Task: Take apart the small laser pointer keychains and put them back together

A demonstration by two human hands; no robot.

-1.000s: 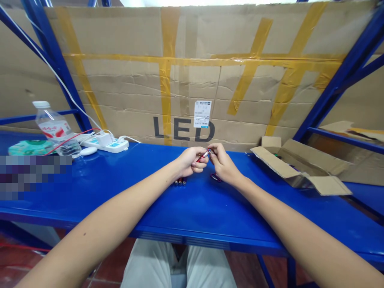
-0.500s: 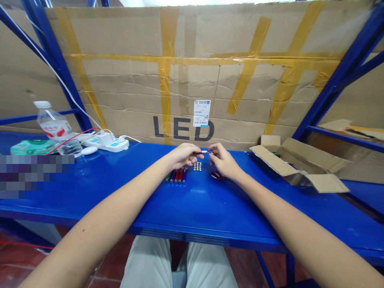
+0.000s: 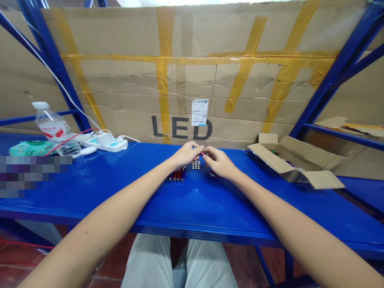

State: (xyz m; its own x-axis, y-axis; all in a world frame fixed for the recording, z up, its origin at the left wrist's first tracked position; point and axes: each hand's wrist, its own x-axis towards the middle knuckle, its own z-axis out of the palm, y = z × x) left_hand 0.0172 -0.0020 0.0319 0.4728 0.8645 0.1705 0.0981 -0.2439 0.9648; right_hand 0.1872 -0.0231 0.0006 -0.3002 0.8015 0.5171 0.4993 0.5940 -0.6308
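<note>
My left hand and my right hand are closed and almost touching above the far half of the blue table. Between their fingertips shows a short stretch of a slim red penlight; the fingers cover the rest. Below my left hand lies a row of several similar penlights in red, blue and darker colours, partly covered by the hand. Small silver button cells sit in a neat block beneath the hands. Dark, shiny clips or cords lie partly hidden under my right hand.
An open cardboard box stands at the right. On the left are a plastic bottle, a green packet and a white power strip with cables. Behind the blue table rises a large taped carton.
My hands have drawn closer together around the penlight, so its silver section and the ring at its end no longer show. The view has shifted slightly.
</note>
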